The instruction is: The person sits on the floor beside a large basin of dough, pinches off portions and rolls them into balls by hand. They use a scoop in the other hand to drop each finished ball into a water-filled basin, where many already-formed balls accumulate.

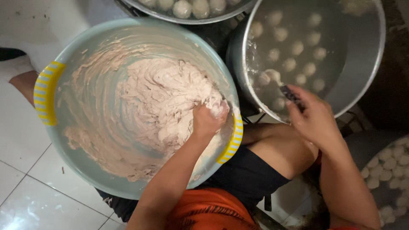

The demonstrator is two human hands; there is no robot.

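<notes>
Left hand (207, 120) is fisted in the pinkish paste (166, 102) at the near edge of the big teal basin (85, 170), grip closed around a lump, a blob bulging out just above the thumb. Right hand (313, 116) pinches a dark spoon (291, 93), its tip just past the fingers over the steel pot (362, 76) where pale balls (289, 64) float. I'd squeeze evenly so the blob comes out round, scoop it clean, and lower it gently into the water rather than dropping it
</notes>
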